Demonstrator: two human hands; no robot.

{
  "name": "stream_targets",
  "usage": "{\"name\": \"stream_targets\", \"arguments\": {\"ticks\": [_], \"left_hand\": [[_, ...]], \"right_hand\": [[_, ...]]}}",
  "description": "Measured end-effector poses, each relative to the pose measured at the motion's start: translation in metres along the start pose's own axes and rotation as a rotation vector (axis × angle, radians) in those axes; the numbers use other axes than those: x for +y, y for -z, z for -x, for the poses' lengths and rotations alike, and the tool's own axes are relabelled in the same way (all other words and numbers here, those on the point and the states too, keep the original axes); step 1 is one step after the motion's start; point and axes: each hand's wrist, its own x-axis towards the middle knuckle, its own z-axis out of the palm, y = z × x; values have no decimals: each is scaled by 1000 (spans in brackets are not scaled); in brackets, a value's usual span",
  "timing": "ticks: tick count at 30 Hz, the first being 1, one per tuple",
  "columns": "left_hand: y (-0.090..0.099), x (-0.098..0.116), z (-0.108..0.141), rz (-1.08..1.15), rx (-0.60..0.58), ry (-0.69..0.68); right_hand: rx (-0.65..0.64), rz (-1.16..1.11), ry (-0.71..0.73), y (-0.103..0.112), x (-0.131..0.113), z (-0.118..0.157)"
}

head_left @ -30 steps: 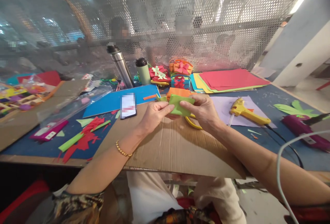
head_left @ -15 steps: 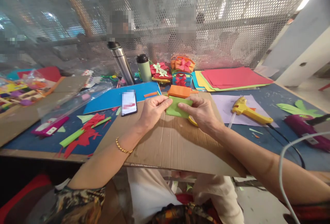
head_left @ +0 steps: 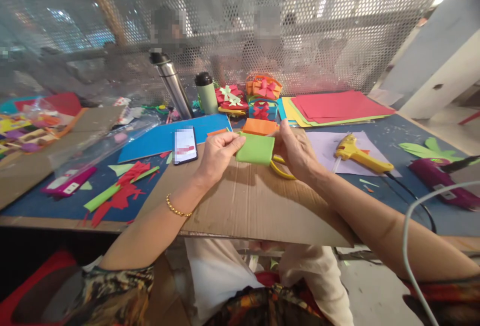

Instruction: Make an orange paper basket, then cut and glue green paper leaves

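Observation:
A green felt-like piece (head_left: 255,149) is pinched at its left edge between the thumb and fingers of my left hand (head_left: 221,153). My right hand (head_left: 296,150) is at the piece's right side, thumb raised and apart from the fingers, which are partly hidden. Yellow scissor-like handles (head_left: 281,168) show on the cardboard (head_left: 240,206) beneath my right hand. Just behind the green piece sits an orange folded piece (head_left: 259,126).
A yellow glue gun (head_left: 360,155) lies on a lilac sheet at the right. A phone (head_left: 185,145), steel flask (head_left: 172,83), green bottle (head_left: 206,95), small decorated boxes (head_left: 263,108) and red sheets (head_left: 337,106) stand or lie farther back. Red scraps (head_left: 123,193) are at left.
My right thumb has lifted off the green piece and the hand has opened beside it. More of the piece and of the yellow handles shows. The view has shifted slightly.

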Motion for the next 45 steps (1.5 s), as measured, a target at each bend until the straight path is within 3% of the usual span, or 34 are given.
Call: {"name": "stream_targets", "arguments": {"ticks": [3,8,14,22,30,33,37,40,45], "left_hand": [[3,-4,-3,-23,46,-12],[4,-7,-4,-75,90,-42],[2,-6,-2,-62,91,-31],[3,0,-1,-100,56,-73],[-9,0,7,-218,-138,-158],[-13,-6,7,-61,-163,-48],[-11,-8,8,148,-302,145],[-7,-7,8,164,-342,157],[-4,-6,6,190,-320,187]], "right_hand": [[-95,-69,-83,1,-5,-1],[-219,5,-100,-9,-13,4],[-182,-128,-142,-23,-5,9],[-239,11,-118,-16,0,9],[-159,164,14,-2,5,2],[-98,276,108,2,5,3],[15,372,214,7,-1,1],[76,377,256,8,-4,-2],[58,373,266,4,-7,-1]]}}
